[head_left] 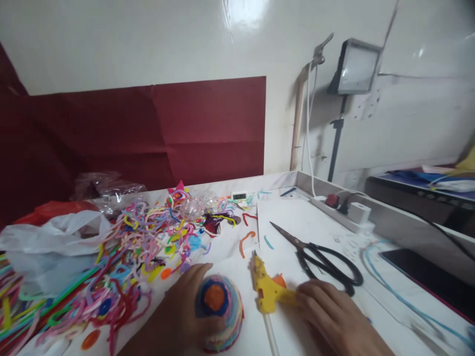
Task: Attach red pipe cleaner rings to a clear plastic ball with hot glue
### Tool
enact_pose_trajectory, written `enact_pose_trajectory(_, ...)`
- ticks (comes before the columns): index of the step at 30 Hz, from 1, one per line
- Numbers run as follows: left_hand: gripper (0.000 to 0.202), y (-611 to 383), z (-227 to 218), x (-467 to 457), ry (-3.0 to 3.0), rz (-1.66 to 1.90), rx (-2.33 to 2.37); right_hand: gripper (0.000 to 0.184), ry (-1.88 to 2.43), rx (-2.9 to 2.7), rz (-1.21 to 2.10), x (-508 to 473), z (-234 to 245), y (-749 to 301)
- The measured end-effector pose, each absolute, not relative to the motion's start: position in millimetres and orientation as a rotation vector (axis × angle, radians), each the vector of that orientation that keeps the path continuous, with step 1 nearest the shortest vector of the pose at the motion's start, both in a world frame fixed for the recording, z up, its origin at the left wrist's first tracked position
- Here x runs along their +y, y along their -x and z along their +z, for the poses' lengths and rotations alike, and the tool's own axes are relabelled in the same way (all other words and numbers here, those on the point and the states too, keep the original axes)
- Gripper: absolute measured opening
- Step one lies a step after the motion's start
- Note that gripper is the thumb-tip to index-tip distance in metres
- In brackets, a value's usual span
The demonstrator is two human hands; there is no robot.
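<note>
My left hand [181, 311] wraps round a domed piece of coiled pipe cleaners [220, 309], striped blue, pink and green with an orange centre, resting on the white table [319, 217]. My right hand [334, 316] lies on the handle of a yellow glue gun [267, 287], fingers curled over it; a white glue stick [270, 336] pokes out behind. Black scissors [319, 257] lie just beyond my right hand, blades pointing away to the left.
A heap of coloured pipe cleaners [122, 257] and white and red plastic bags [48, 242] fill the left. A power strip [345, 210] with plugs runs along the right rim. A dark tablet [430, 282] and a blue wire [393, 291] lie at right. A lamp [356, 66] hangs on the wall.
</note>
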State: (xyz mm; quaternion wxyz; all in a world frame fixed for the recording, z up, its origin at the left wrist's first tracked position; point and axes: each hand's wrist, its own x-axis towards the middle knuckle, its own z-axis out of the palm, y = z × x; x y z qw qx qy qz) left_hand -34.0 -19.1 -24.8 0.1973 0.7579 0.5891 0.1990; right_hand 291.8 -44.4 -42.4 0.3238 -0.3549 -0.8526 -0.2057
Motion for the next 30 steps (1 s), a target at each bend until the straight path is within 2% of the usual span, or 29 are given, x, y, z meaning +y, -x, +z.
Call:
enact_pose_trajectory(2,0.106,34,-30,-21,-2.108,0.531,1.651,0.036,0.987,-2.286,-0.595,-32,-42,-292)
enact_pose_trajectory(5,0.112,36,-35,-25,-2.115,0.5,1.641,0.03,1.098,-2.409,-0.494,-19,-45,-288)
enact_pose_trajectory(8,0.106,35,-41,-32,-2.204,0.573,1.662,0.024,1.184,-2.518,-0.354,-14,-47,-283)
enact_pose_trajectory(10,0.099,32,-47,-35,-2.271,0.77,1.713,0.022,1.247,-2.555,-0.24,-14,-46,-281)
enact_pose_trajectory(15,0.097,23,-60,-35,-2.422,1.02,1.603,0.037,1.293,-2.511,-0.016,-16,-42,-284)
enact_pose_trajectory(19,0.101,26,-63,-32,-2.436,1.023,1.566,0.048,1.366,-2.457,-0.049,-6,-41,-292)
enact_pose_trajectory(25,0.103,32,-66,-27,-2.423,0.953,1.504,0.046,1.493,-2.383,-0.027,16,-40,-307)
enact_pose_trajectory(30,0.106,38,-58,-26,-2.175,0.88,1.622,0.048,1.388,-2.43,-0.065,23,-42,-307)
